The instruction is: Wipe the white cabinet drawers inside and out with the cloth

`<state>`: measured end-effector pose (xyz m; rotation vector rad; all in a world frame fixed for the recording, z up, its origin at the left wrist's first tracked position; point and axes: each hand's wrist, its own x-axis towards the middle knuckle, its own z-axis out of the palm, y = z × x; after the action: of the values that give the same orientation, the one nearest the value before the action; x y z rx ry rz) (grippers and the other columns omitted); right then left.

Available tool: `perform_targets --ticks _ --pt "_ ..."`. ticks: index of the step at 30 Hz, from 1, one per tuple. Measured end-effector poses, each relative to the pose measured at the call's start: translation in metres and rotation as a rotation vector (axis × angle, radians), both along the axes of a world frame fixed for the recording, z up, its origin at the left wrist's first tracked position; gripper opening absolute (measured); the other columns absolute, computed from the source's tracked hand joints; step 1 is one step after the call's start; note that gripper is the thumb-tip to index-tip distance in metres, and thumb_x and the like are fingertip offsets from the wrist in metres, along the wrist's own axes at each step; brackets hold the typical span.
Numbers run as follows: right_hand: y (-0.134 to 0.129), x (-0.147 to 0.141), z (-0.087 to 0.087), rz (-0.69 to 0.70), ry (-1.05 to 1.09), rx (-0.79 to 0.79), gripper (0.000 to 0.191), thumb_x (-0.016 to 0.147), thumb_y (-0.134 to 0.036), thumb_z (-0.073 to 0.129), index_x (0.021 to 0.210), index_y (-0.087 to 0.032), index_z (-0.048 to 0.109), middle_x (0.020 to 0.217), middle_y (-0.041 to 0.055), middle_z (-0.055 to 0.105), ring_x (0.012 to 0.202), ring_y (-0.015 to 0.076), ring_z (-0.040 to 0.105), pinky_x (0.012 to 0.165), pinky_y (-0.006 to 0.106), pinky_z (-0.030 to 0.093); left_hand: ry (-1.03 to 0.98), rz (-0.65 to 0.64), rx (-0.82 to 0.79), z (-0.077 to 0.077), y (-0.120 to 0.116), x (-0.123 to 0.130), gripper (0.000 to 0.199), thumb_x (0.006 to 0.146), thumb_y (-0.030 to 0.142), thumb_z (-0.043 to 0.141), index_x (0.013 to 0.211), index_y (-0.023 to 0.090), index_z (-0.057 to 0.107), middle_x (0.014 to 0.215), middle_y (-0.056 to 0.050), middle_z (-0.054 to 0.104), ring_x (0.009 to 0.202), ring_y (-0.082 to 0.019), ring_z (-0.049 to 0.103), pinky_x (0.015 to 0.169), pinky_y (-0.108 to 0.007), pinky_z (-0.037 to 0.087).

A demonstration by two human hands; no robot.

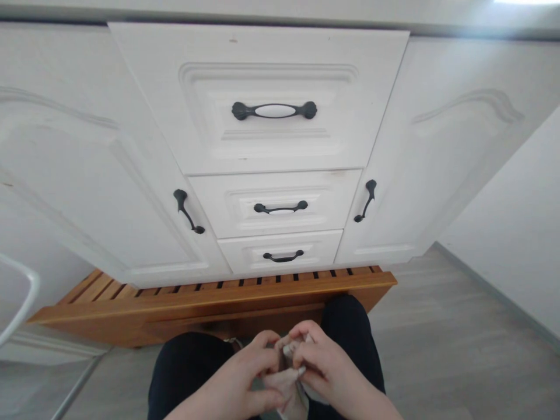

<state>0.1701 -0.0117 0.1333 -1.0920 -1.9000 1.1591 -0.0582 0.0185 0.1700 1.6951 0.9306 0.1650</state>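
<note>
Pinching what seems pale cloth (286,380), left hand (242,371) and right hand (333,361) sit short of the bench edge (219,303).

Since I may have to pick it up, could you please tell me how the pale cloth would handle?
The cloth will probably be floppy, as it creases between the fingers. It is likely light, given its thin-looking edges. Being soft and folded, it seems unlikely to roll.

Grey wood-grain floor (459,338) carries a low slatted wooden bench (219,303), which runs along the base of a white cabinet (280,143); contact between the two unclear.
</note>
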Motion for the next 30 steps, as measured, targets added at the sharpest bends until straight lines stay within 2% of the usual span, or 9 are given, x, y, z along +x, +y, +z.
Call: perform_targets --ticks 6,9,13,15,17,19,20,25,30 --pt "-0.003 -0.015 -0.019 -0.091 -0.025 0.014 0.027 0.081 -0.003 0.052 0.088 -0.024 0.068 0.125 0.0046 0.055 0.104 0.0152 0.062 0.093 0.029 0.049 0.157 0.106 0.126 -0.031 -0.008 0.015 0.031 0.071 0.022 0.069 0.061 0.021 0.04 0.091 0.0 0.056 0.087 -0.016 0.055 0.074 -0.027 0.037" --pt "-0.003 -0.021 -0.034 -0.242 0.014 -0.003 0.046 0.079 -0.004 0.052 0.116 -0.028 0.066 0.129 0.0065 0.055 0.114 0.0181 0.06 0.101 0.033 0.048 0.253 0.178 0.227 -0.04 -0.008 0.013 0.03 0.088 0.032 0.052 0.061 0.021 0.044 0.086 -0.001 0.057 0.082 -0.017 0.057 0.074 -0.029 0.037" --pt "0.004 -0.021 -0.051 -0.47 0.094 -0.183 0.085 0.069 -0.008 0.063 0.149 -0.023 0.04 0.125 0.0094 0.061 0.112 0.0237 0.062 0.104 0.042 0.047 0.446 0.268 0.349 -0.048 -0.004 0.003 0.029 0.091 0.032 0.042 0.066 0.022 0.053 0.081 -0.002 0.058 0.078 -0.018 0.058 0.072 -0.031 0.035" --pt "0.009 -0.021 -0.054 -0.482 0.134 -0.272 0.072 0.066 -0.01 0.065 0.137 -0.02 0.055 0.112 0.0066 0.068 0.103 0.0242 0.066 0.097 0.04 0.049 0.478 0.312 0.364 -0.052 -0.003 0.001 0.03 0.091 0.033 0.042 0.065 0.022 0.052 0.077 -0.002 0.057 0.076 -0.018 0.058 0.072 -0.031 0.035" --pt "0.013 -0.023 -0.055 -0.499 0.131 -0.291 0.035 0.07 -0.016 0.067 0.105 -0.02 0.069 0.095 0.003 0.07 0.091 0.0223 0.066 0.086 0.035 0.05 0.476 0.375 0.375 -0.056 -0.004 0.004 0.031 0.091 0.035 0.042 0.063 0.022 0.048 0.075 -0.002 0.056 0.073 -0.017 0.058 0.071 -0.03 0.034" --pt "0.015 -0.028 -0.056 -0.585 0.071 -0.232 0.008 0.074 -0.025 0.069 0.077 -0.021 0.063 0.08 0.0003 0.065 0.078 0.019 0.062 0.072 0.03 0.046 0.475 0.43 0.385 -0.058 -0.008 0.011 0.033 0.091 0.037 0.042 0.062 0.023 0.047 0.074 -0.001 0.056 0.071 -0.017 0.057 0.069 -0.03 0.034" --pt "0.015 -0.031 -0.058 -0.644 0.027 -0.187 0.013 0.076 -0.027 0.069 0.071 -0.021 0.058 0.074 -0.0011 0.06 0.072 0.0172 0.058 0.067 0.028 0.043 0.475 0.453 0.39 -0.059 -0.009 0.015 0.034 0.092 0.039 0.041 0.062 0.023 0.048 0.074 -0.002 0.056 0.07 -0.017 0.057 0.068 -0.03 0.033" --pt "0.009 -0.056 -0.079 -0.776 -0.143 0.074 0.027 0.085 -0.035 0.066 0.068 -0.023 0.049 0.068 -0.0017 0.054 0.063 0.015 0.052 0.059 0.027 0.038 0.412 0.608 0.345 -0.071 -0.014 0.033 0.042 0.093 0.051 0.042 0.061 0.024 0.049 0.07 -0.003 0.059 0.067 -0.019 0.057 0.065 -0.032 0.032" --pt "-0.005 -0.072 -0.094 -0.603 -0.041 0.187 0.024 0.095 -0.039 0.052 0.096 -0.023 0.07 0.088 0.0063 0.066 0.078 0.0199 0.062 0.069 0.03 0.046 0.117 0.725 0.122 -0.084 -0.006 0.03 0.053 0.089 0.063 0.043 0.054 0.024 0.048 0.055 -0.002 0.055 0.057 -0.018 0.052 0.061 -0.031 0.036"
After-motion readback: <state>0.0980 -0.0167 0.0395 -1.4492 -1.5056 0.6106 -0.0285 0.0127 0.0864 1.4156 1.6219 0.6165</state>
